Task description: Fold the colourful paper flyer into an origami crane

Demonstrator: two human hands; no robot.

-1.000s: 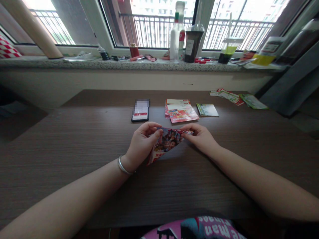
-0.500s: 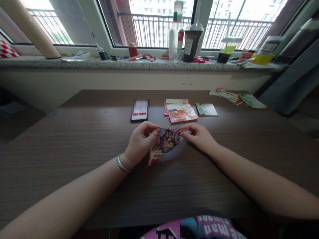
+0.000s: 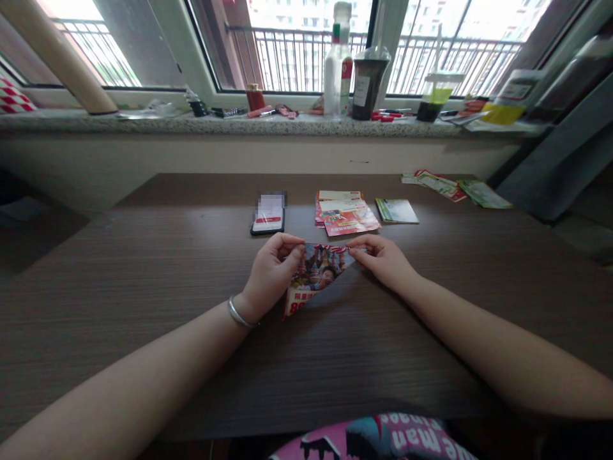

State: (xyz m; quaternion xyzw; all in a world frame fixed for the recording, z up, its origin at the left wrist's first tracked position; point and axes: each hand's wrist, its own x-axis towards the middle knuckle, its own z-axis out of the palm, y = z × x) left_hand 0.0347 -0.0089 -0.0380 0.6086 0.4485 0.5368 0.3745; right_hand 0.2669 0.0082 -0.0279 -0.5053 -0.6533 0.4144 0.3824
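A colourful printed leaflet [image 3: 316, 276], folded into a triangle with its point toward me, is held just above the dark wooden table [image 3: 143, 268]. My left hand [image 3: 269, 275], with a silver bangle on the wrist, pinches the leaflet's left upper corner. My right hand [image 3: 382, 260] pinches its right upper corner. Both hands have the fingers closed on the paper.
Behind the hands lie a phone [image 3: 269, 216], a stack of red leaflets [image 3: 345, 216], a green booklet [image 3: 397, 210] and more leaflets [image 3: 450, 186] at the far right. The stone window sill [image 3: 191, 124] carries a bottle [image 3: 338, 64], drink cups [image 3: 368, 80] and small clutter.
The leaflet has tilted up a little toward me, showing more of its lower point with yellow print. Both hands have shifted slightly but keep hold of its corners.
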